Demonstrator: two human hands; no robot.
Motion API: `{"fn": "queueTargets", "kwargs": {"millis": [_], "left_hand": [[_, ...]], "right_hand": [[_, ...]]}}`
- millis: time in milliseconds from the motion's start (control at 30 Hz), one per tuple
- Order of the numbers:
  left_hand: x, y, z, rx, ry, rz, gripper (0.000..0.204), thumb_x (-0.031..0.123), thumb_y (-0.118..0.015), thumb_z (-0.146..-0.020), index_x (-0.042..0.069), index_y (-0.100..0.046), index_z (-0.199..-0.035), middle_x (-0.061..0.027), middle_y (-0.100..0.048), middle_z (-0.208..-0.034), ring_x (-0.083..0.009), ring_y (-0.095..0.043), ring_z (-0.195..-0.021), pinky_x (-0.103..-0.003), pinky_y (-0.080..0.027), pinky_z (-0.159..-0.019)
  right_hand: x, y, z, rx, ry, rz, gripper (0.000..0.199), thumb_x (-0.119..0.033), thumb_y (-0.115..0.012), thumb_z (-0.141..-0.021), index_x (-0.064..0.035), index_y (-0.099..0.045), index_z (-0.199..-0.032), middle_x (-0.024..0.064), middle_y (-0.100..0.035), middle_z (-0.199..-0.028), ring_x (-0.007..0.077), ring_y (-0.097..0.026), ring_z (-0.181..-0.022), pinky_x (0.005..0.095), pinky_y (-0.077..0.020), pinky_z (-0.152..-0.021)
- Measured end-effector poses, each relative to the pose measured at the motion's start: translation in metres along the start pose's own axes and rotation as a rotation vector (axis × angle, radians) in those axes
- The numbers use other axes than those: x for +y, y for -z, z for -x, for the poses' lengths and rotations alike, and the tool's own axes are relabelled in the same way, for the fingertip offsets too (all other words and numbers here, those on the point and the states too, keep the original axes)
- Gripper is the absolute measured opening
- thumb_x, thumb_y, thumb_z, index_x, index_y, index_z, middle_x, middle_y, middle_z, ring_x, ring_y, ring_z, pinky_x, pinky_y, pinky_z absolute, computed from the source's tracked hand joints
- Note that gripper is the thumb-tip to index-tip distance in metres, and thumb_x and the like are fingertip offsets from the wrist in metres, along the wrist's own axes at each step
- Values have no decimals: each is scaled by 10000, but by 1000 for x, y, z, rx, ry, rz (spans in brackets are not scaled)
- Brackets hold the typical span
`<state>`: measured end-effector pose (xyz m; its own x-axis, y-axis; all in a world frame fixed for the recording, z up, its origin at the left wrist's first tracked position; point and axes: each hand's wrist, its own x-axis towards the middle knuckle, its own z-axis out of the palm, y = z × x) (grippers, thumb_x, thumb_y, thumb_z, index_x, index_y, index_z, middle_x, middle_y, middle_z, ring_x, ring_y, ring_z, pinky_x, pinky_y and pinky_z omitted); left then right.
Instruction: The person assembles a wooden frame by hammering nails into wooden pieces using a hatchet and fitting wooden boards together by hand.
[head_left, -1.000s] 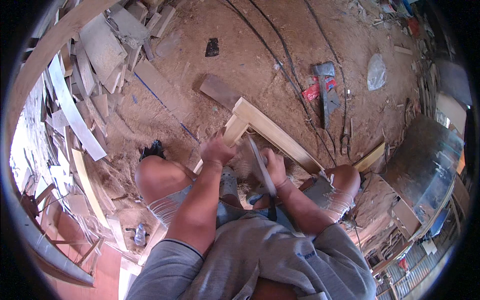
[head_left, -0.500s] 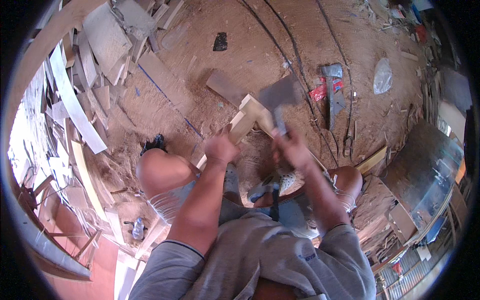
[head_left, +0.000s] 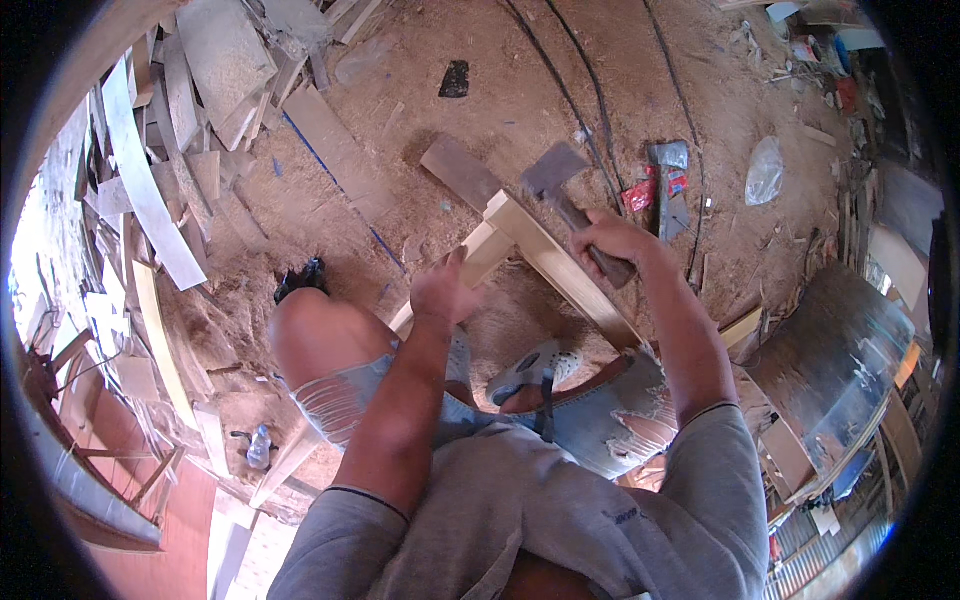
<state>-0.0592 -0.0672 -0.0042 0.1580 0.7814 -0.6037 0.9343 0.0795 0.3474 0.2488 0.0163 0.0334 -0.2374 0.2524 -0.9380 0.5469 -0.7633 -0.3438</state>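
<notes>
Pale wooden frame [head_left: 565, 265] looks stiff, likely fairly light; hold mid-rail, clear of the joint. It's over the dirt floor [head_left: 730, 235], corner at the brown board's [head_left: 457, 168] near end. Your left hand [head_left: 438, 292] grips its left rail [head_left: 485, 252]; your right hand [head_left: 607, 245] is wrapped round a hatchet's [head_left: 553, 170] handle [head_left: 573, 214].

Two joined timbers [head_left: 562, 264] form a corner at mid-frame — perhaps clear of the floor [head_left: 420, 45], the underside being hidden. A board [head_left: 460, 171] lies just above the corner; left hand [head_left: 440, 290] to its lower left, right hand [head_left: 612, 245] with hatchet [head_left: 555, 167] rightward. Further right, an axe [head_left: 664, 205] crosses a packet [head_left: 637, 196] — scrap boards [head_left: 226, 68] heap upper left.
</notes>
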Motion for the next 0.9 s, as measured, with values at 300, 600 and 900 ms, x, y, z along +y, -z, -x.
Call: {"fn": "queueTargets", "kwargs": {"millis": [300,600,900], "left_hand": [[2,1,-1,-45,52,13,889,545,-776,-755,135,-551,-1511,-184,-730,-1299,-363,-733,-1139,-496,-573,-978],[3,3,2,-107,77,-23,872,563,-737,-805,165,-519,-1549,-201,-735,-1271,-380,-734,-1132,-516,-567,-984],[8,6,2,-95,126,-32,834,535,-734,-794,160,-559,-1517,-209,-765,-1190,-399,-748,-1090,-519,-591,-938]], "right_hand": [[-6,27,13,123,-62,12,193,-136,-753,-901,9,-625,-915,118,-672,-723,199,-661,-537,376,-551,-494],[-14,12,22,59,53,250,210,-207,-733,-872,-4,-681,-854,153,-692,-743,227,-684,-557,405,-559,-497],[-14,3,22,41,-42,164,287,-244,-780,-861,14,-653,-862,115,-677,-700,222,-696,-553,396,-553,-490]]}}
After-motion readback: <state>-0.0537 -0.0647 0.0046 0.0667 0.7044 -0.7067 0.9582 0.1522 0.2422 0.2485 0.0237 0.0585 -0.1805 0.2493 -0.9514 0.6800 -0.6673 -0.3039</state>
